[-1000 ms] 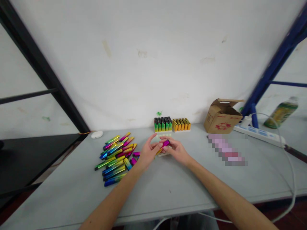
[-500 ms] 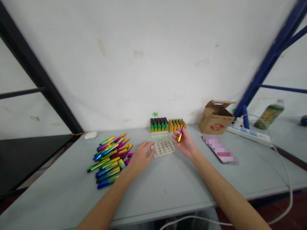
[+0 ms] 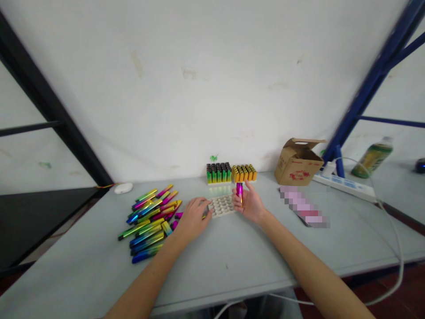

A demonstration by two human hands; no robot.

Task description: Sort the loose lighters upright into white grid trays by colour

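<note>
My right hand is closed around a shiny purple-and-gold tube, held upright over the right end of a pale tray with round pockets. At the tray's left edge, my left hand has its fingers curled with the thumb close to them. A small yellowish sliver shows by that thumb; what it belongs to is hidden. Left of this hand lies a loose pile of metallic tubes in blue, green, gold and pink, some with black ends.
Against the wall stand a tray of green black-topped tubes and a tray of orange ones. Farther right are an open cardboard box, a blurred-out flat phone-like item, a power strip and a bottle. A white case lies left.
My right hand has moved left and turned the tube from slanted to upright, over the tray's right end. My left hand has shifted only slightly.
</note>
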